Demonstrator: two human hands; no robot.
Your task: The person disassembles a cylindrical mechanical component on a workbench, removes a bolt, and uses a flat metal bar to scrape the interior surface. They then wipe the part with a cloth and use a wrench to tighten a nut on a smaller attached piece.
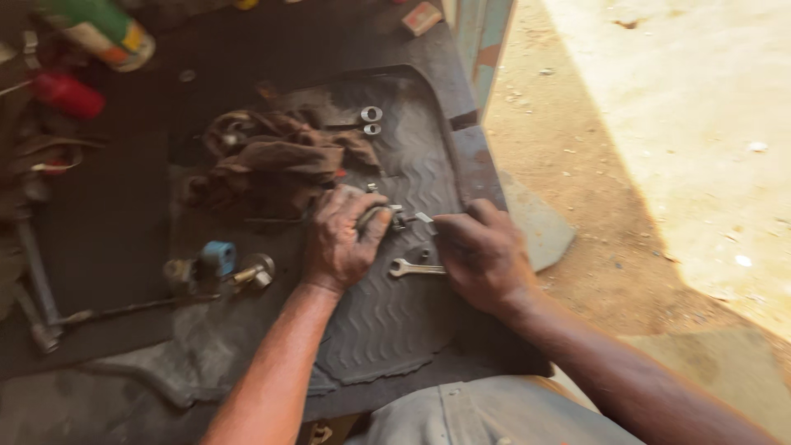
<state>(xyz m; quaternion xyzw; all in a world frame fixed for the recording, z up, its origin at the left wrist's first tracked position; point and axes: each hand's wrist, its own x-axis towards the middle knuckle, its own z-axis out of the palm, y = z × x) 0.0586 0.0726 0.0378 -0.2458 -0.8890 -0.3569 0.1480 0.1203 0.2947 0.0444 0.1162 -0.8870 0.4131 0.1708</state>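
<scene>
At the upper left of the frame a green and yellow can point(103, 29) lay on its side, and just below it there was a red object point(67, 95), too blurred to name. Lower at the left, a long metal rod point(33, 276) rested on the dark floor. To the right of it, left of centre, stood a small blue part point(218, 255) with a brass-coloured fitting point(254, 273) just beside it. Above these a dirty brown rag point(268, 161) lay crumpled on the black ribbed rubber mat point(387, 321), and two small metal rings point(371, 120) lay near its upper right corner.

In the middle of the frame your left hand point(339, 239) was curled around a small metal part point(395, 218), with the fingers closed over one end of it. Your right hand point(482, 255) was touching the other end of the same part with bent fingers; I could not tell how firmly it gripped. The part was just above the mat, between both hands. A small open-end wrench point(414, 268) lay on the mat just below, between your wrists. At the right of the frame there was sandy ground point(676, 132) in sunlight.
</scene>
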